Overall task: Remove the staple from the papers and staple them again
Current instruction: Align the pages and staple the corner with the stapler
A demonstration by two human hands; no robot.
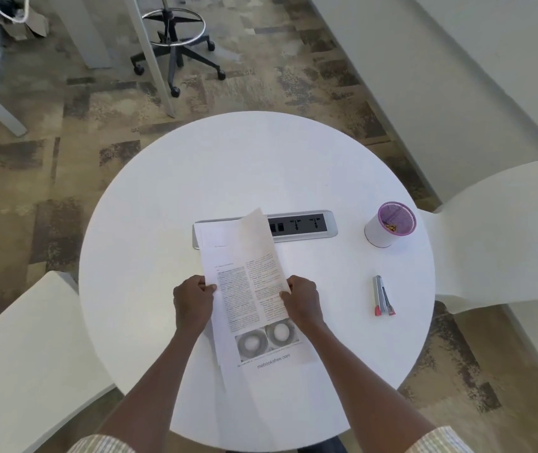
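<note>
A stack of printed papers (248, 289) with text columns and two ring pictures lies over the middle of the round white table (163, 191). My left hand (194, 300) grips the stack's left edge. My right hand (302, 300) pinches the right edge of the top sheet, whose far right corner curls up off the stack. No staple can be made out in the papers. A silver stapler (382, 295) with red ends lies on the table to the right of my right hand, apart from it.
A white cup with a purple rim (390, 225) stands at the table's right, small gold bits inside. A grey power socket strip (303, 225) is set into the tabletop behind the papers. White chairs (506, 230) flank the table; a wheeled stool (176, 44) stands beyond.
</note>
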